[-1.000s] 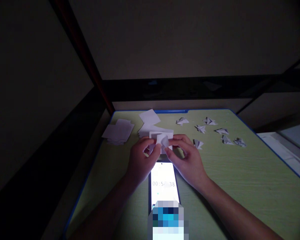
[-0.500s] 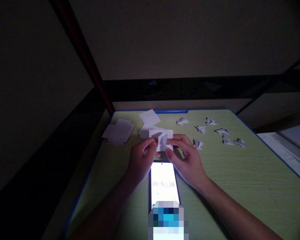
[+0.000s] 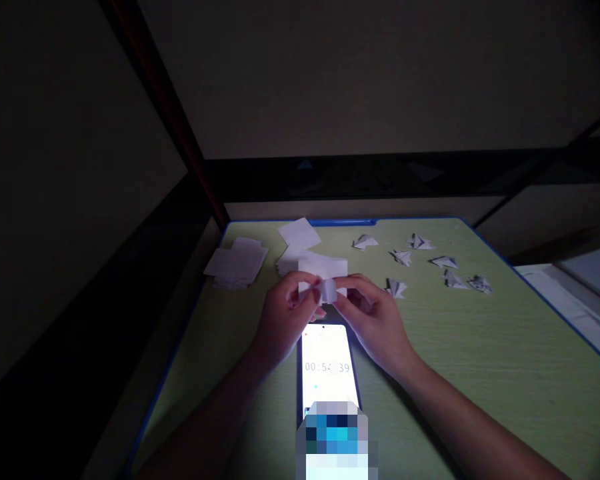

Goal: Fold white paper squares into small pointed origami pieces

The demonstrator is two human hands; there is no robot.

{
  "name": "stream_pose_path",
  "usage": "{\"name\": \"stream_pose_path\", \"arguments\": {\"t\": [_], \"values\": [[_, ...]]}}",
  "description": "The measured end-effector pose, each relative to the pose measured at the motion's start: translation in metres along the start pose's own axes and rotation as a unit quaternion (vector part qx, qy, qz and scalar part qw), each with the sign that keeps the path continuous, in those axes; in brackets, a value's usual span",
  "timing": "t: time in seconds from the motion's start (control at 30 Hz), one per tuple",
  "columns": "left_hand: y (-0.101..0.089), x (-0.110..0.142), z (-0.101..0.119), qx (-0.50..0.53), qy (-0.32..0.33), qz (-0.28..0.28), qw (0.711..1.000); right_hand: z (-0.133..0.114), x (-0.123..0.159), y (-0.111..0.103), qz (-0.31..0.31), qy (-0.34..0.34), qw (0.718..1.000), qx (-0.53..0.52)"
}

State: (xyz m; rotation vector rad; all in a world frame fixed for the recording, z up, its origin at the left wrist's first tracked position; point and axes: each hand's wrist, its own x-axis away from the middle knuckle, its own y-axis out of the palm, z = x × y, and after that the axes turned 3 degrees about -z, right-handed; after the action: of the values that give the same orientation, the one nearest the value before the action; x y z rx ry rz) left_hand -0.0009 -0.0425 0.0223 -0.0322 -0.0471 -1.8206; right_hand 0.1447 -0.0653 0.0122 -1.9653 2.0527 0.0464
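A small sheet of white paper [image 3: 323, 269] is held up between my two hands, just beyond the phone, with a flap of it curled toward me. My left hand [image 3: 290, 313] pinches the paper's left side and the flap between thumb and index finger. On the right side, my right hand [image 3: 375, 317] grips the paper, its thumb and index finger at the flap's edge. Fingers behind the sheet are partly hidden. Below the hands lies a phone [image 3: 327, 360] with a bright screen showing a running timer.
Stacked square papers [image 3: 237, 263] lie on the green table [image 3: 480, 360] at the left, with more loose white squares [image 3: 300, 233] behind my hands. Several folded paper pieces [image 3: 403, 257] are scattered at the back right. A blue edge rims the table. Blurred blocks cover the phone's lower part.
The flap has been bent down and now looks shorter and rounder between my fingers. My left thumb and index finger have come in closer on it. The phone's timer has advanced.
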Motion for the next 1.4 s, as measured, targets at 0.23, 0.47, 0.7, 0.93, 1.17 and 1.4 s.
{"name": "stream_pose_path", "arguments": {"t": [0.23,0.47,0.7,0.93,1.17,1.4], "values": [[0.0040,-0.0003,-0.0042,0.060,0.020,0.019,0.998,0.0003,0.0001,0.0086,0.039,0.026,0.982,-0.181],[0.0028,-0.0043,0.0019,0.085,-0.034,0.022,0.996,-0.0011,-0.0027,0.0049,-0.003,0.135,0.936,-0.324],[-0.0012,-0.0044,-0.0040,0.090,-0.031,-0.026,0.995,-0.0022,-0.0021,0.0025,-0.090,0.203,0.912,-0.344],[0.0014,-0.0023,-0.0008,0.146,-0.071,-0.039,0.986,0.0008,-0.0018,0.0008,-0.082,0.217,0.904,-0.360],[0.0011,-0.0031,-0.0001,0.141,-0.079,-0.034,0.986,-0.0020,-0.0021,0.0016,-0.096,0.222,0.902,-0.357],[-0.0006,-0.0029,-0.0016,0.101,-0.070,-0.047,0.991,-0.0013,-0.0020,0.0000,-0.094,0.226,0.904,-0.350]]}}
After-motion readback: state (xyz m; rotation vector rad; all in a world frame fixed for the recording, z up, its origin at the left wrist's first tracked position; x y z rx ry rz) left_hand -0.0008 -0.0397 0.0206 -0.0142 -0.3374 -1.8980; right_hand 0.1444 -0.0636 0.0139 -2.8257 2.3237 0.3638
